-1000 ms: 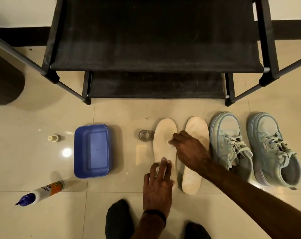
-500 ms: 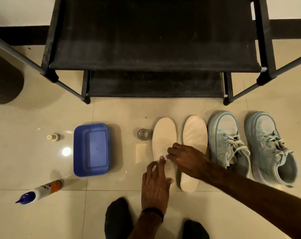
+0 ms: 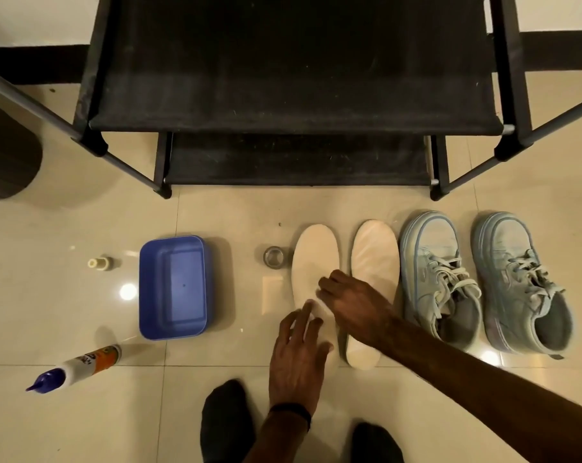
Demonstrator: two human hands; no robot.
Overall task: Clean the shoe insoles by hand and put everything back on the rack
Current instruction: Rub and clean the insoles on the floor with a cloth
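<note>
On the tiled floor before the black rack, our left hand point(image 3: 298, 355) presses flat on the thin, flexible cream insole point(image 3: 314, 279) while our right hand point(image 3: 353, 305) pinches a small white wipe point(image 3: 318, 304), best steadied at its heel.

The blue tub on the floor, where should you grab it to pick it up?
Probably by the rim of the blue tub, from above. It sits upright and open, and its long sides have bare floor beside them, so fingers can hook over both edges. Two hands on opposite sides would keep it level; whether it holds water cannot be seen.
</note>
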